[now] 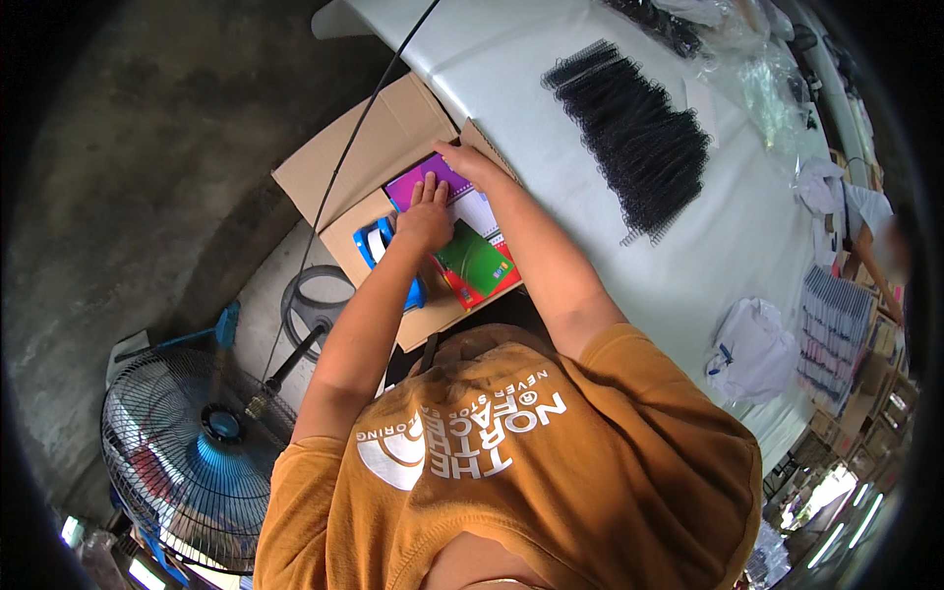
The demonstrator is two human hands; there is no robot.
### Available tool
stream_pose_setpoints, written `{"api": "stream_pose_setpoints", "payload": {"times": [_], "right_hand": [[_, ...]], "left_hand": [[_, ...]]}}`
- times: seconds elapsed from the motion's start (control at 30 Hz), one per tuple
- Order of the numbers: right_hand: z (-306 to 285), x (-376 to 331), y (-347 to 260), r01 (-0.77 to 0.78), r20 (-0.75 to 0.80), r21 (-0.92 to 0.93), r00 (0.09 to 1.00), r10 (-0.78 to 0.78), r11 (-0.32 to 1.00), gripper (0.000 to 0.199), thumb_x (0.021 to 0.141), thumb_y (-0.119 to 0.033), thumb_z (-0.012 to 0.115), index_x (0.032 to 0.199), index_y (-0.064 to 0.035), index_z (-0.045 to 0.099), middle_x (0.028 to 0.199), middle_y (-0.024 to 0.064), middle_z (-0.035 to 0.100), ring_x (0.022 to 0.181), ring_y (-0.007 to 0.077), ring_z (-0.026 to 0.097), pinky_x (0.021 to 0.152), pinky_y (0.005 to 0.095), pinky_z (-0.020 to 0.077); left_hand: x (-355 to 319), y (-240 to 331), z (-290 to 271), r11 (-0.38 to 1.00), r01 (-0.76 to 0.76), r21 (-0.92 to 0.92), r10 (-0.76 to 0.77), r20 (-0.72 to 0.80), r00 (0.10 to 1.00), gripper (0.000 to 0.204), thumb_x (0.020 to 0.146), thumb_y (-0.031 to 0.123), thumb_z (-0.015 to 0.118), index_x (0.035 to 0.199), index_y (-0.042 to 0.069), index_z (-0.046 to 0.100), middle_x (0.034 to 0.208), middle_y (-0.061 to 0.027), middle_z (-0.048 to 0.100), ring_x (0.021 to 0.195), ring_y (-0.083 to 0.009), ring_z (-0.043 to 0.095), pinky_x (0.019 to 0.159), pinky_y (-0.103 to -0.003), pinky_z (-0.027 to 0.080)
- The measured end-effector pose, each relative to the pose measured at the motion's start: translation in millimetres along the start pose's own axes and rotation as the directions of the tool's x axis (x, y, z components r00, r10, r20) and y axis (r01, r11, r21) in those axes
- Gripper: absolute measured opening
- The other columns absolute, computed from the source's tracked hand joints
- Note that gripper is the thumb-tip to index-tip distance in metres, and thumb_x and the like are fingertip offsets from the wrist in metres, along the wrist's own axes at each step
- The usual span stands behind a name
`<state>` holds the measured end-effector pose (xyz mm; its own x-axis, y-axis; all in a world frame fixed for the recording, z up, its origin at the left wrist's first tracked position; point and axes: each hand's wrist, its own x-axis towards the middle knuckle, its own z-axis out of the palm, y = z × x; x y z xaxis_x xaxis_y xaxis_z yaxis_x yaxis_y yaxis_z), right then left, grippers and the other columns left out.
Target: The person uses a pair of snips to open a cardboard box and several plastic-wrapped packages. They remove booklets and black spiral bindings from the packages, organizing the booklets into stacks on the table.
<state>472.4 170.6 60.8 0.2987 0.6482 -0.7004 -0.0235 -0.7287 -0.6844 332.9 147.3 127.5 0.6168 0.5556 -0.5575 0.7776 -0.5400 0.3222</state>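
An opened cardboard box (366, 218) holds spiral-bound notebooks at the near left edge of the table. My left hand (427, 218) lies with its fingers stretched over a purple notebook (408, 185) in the box. At the box's far corner, my right hand (466, 163) reaches along the notebook's upper edge; most of its fingers are hidden. Nearer to me lie a green-covered notebook (476, 260) and a red one (505, 265), beside white ring-bound pages (476, 212). A blue tape dispenser (376, 242) rests at the box's left side, partly behind my left forearm.
Black spiral binding coils (634, 138) lie in a bundle on the pale table (590, 285). Clear plastic wrapping (772, 88) and a white bag (755, 349) sit farther right. A standing fan (197, 442) is at lower left. Another person (875, 246) works beside stacked notebooks (834, 329).
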Motion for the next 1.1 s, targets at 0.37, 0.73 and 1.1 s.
{"api": "stream_pose_setpoints", "payload": {"times": [0.37,0.73,1.1], "right_hand": [[-1,-16,-11,0.016,0.032,-0.254,0.999,-0.008,0.967,0.059,0.072,-0.035,0.071,0.109,0.0085,0.057,0.114,0.0247,0.057,0.105,0.0314,0.057,0.091,0.0349,0.0422],[2,5,5,0.039,0.056,-0.282,0.998,-0.024,0.959,0.058,0.073,-0.038,0.069,0.111,0.0045,0.058,0.117,0.0227,0.056,0.108,0.0299,0.056,0.094,0.0341,0.0414],[5,2,1,0.071,0.050,-0.137,0.997,-0.065,0.988,0.054,0.076,-0.036,0.068,0.104,0.0091,0.060,0.104,0.0205,0.063,0.093,0.0253,0.061,0.084,0.0315,0.0452]], "left_hand": [[-47,41,57,0.920,-0.298,0.257,0.339,-0.136,0.931,0.072,0.065,0.034,0.073,0.125,0.009,0.043,0.123,-0.0126,0.041,0.119,-0.0297,0.035,0.096,-0.041,0.032],[-12,23,27,0.947,-0.160,-0.280,0.065,-0.321,0.945,0.020,0.078,0.024,0.064,0.090,0.010,0.056,0.078,-0.0102,0.062,0.082,-0.0307,0.059,0.078,-0.045,0.038],[-23,31,62,0.991,-0.055,-0.125,-0.010,-0.468,0.884,0.045,0.076,0.024,0.066,0.116,0.012,0.048,0.113,-0.0163,0.045,0.103,-0.0329,0.048,0.080,-0.041,0.046]]}}
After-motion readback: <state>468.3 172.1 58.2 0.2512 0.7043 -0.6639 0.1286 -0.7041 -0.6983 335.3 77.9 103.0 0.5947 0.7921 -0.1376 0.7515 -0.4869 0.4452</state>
